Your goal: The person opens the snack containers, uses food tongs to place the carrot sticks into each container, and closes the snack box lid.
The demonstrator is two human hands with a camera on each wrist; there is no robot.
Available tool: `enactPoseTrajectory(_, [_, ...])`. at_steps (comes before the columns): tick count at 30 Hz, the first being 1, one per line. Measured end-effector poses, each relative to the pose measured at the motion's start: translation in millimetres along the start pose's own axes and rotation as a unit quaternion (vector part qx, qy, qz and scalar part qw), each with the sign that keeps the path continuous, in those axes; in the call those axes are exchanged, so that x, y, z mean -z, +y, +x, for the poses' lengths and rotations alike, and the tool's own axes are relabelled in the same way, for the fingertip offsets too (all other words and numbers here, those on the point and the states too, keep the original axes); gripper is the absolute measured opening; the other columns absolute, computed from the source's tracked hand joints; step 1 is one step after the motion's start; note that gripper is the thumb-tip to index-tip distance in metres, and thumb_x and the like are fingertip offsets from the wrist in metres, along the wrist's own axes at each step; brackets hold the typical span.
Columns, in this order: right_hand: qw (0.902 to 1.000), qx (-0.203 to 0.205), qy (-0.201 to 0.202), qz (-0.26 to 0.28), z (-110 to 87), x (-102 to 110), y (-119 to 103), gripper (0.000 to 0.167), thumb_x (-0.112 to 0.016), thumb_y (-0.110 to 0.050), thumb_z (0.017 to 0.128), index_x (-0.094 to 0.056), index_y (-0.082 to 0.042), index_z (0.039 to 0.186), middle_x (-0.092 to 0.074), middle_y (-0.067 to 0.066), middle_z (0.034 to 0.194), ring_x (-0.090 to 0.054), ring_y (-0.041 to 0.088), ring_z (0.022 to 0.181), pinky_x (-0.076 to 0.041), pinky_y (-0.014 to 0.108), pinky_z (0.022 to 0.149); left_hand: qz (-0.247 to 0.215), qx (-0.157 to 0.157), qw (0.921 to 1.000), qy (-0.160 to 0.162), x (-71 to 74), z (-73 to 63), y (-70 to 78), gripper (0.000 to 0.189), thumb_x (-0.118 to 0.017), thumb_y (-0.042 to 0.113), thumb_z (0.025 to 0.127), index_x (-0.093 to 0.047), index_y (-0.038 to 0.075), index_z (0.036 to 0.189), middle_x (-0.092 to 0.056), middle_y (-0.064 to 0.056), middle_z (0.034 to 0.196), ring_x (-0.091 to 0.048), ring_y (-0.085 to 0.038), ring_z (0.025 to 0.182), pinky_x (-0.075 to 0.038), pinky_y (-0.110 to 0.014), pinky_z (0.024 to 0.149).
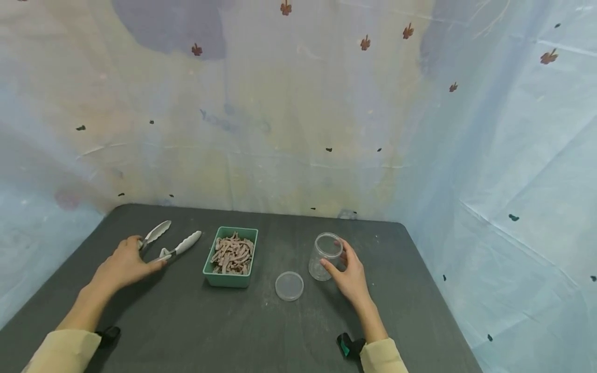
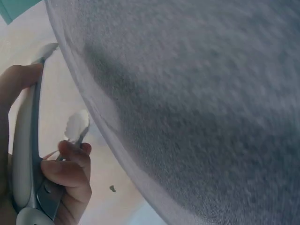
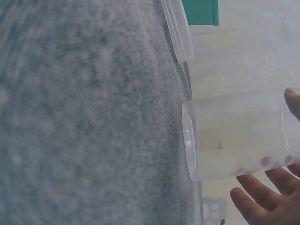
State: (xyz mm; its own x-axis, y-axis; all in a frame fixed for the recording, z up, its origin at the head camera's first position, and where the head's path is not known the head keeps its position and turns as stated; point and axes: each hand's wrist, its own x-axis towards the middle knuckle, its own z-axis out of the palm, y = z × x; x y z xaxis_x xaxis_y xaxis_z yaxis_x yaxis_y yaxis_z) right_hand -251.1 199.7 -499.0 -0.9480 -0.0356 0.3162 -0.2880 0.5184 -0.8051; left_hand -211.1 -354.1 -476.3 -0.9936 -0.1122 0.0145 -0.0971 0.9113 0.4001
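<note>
At the left of the table, my left hand (image 1: 126, 265) grips a pair of tongs (image 1: 188, 242). Its arms are spread apart and their pale scalloped tips point away from me. The left wrist view shows the thumb along one arm of the tongs and the fingers curled about the other. On the right side, my right hand (image 1: 350, 274) holds a clear plastic jar (image 3: 234, 136), thumb on the near side and fingers around the far side. The jar stands upright with its mouth uncovered. A round translucent lid (image 1: 289, 286) lies flat to the left of the jar.
Between the hands sits a green rectangular container (image 1: 227, 280) heaped with greyish-brown strips (image 1: 233, 254). The dark table (image 1: 242, 331) has rounded far corners. Behind it and at its sides hangs a pale patterned sheet (image 1: 280, 129).
</note>
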Motion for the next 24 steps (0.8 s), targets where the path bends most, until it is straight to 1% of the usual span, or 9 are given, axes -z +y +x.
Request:
enactPoseTrajectory(4, [1.0000,-0.001,0.000,0.001,-1.2,0,1,0.080,-0.083,-0.038,0.091,-0.043,-0.015,0.157,-0.054,0.007,0.151,-0.060,0.032,0.131,-0.046,0.050,0.111,-0.005,-0.003,0.9999,0.014,3.9,-4.7,2.4,0.122,-0.071,0.072,0.086,-0.026,-0.024,0.146,-0.038,-0.050,0.132,-0.048,-0.069,0.110,-0.045,-0.074,0.077])
enactPoseTrajectory(8, [1.0000,0.000,0.000,0.003,-1.2,-2,2,0.080,-0.083,-0.038,0.091,-0.043,-0.016,0.157,-0.054,0.006,0.151,-0.060,0.032,0.131,-0.046,0.050,0.111,-0.005,-0.012,0.9996,0.025,12.7,-9.0,8.5,0.124,-0.070,0.077,0.084,-0.027,-0.018,0.151,-0.038,-0.045,0.140,-0.049,-0.067,0.114,-0.045,-0.073,0.073])
enactPoseTrajectory(12, [1.0000,0.001,-0.002,0.004,-1.2,-3,3,0.080,-0.083,-0.038,0.091,-0.043,-0.015,0.157,-0.055,0.007,0.151,-0.060,0.033,0.132,-0.047,0.050,0.111,0.003,-0.030,0.9990,0.034,27.4,-13.4,18.0,0.123,-0.069,0.078,0.083,-0.027,-0.013,0.154,-0.036,-0.040,0.147,-0.050,-0.064,0.117,-0.045,-0.072,0.070])
enactPoseTrajectory(15, [1.0000,0.000,-0.003,0.002,-1.1,-4,3,0.080,-0.082,-0.039,0.092,-0.043,-0.015,0.157,-0.054,0.007,0.151,-0.059,0.033,0.133,-0.047,0.050,0.110,0.017,-0.049,0.9979,0.038,40.0,-16.8,28.3,0.122,-0.069,0.080,0.082,-0.027,-0.008,0.156,-0.037,-0.037,0.149,-0.052,-0.063,0.116,-0.045,-0.073,0.069])
enactPoseTrajectory(18, [1.0000,-0.004,-0.003,0.001,-1.4,-3,3,0.081,-0.082,-0.039,0.091,-0.042,-0.015,0.157,-0.054,0.006,0.151,-0.058,0.033,0.133,-0.047,0.050,0.110,0.034,-0.070,0.9963,0.035,50.9,-20.5,39.2,0.121,-0.068,0.082,0.081,-0.028,-0.002,0.158,-0.040,-0.036,0.148,-0.059,-0.060,0.109,-0.048,-0.065,0.062])
enactPoseTrajectory(19, [1.0000,-0.004,-0.003,0.000,-1.5,-3,3,0.082,-0.082,-0.040,0.091,-0.041,-0.015,0.158,-0.054,0.006,0.152,-0.058,0.033,0.133,-0.048,0.050,0.110,0.038,-0.078,0.9956,0.035,53.9,-21.5,42.8,0.120,-0.067,0.082,0.081,-0.028,-0.001,0.158,-0.042,-0.035,0.148,-0.063,-0.057,0.103,-0.049,-0.060,0.058])
enactPoseTrajectory(21, [1.0000,-0.004,-0.003,0.000,-1.6,-2,3,0.083,-0.082,-0.040,0.091,-0.041,-0.014,0.158,-0.054,0.007,0.152,-0.058,0.033,0.133,-0.048,0.050,0.109,0.045,-0.093,0.9942,0.032,59.4,-23.7,50.6,0.117,-0.067,0.081,0.081,-0.029,0.001,0.159,-0.044,-0.033,0.147,-0.068,-0.045,0.090,-0.048,-0.049,0.051])
enactPoseTrajectory(22, [1.0000,-0.004,-0.003,0.001,-1.5,-1,2,0.083,-0.083,-0.040,0.091,-0.041,-0.014,0.158,-0.054,0.007,0.152,-0.059,0.033,0.133,-0.047,0.050,0.110,0.047,-0.102,0.9932,0.031,61.8,-24.6,54.5,0.116,-0.068,0.080,0.082,-0.030,0.002,0.158,-0.045,-0.032,0.147,-0.069,-0.038,0.084,-0.046,-0.044,0.049])
enactPoseTrajectory(24, [1.0000,-0.003,-0.002,0.002,-1.4,0,2,0.083,-0.083,-0.039,0.091,-0.041,-0.014,0.158,-0.054,0.007,0.152,-0.059,0.033,0.132,-0.047,0.051,0.110,0.053,-0.121,0.9908,0.030,65.8,-25.8,62.6,0.114,-0.069,0.079,0.082,-0.032,0.003,0.158,-0.049,-0.029,0.145,-0.067,-0.022,0.074,-0.043,-0.037,0.047])
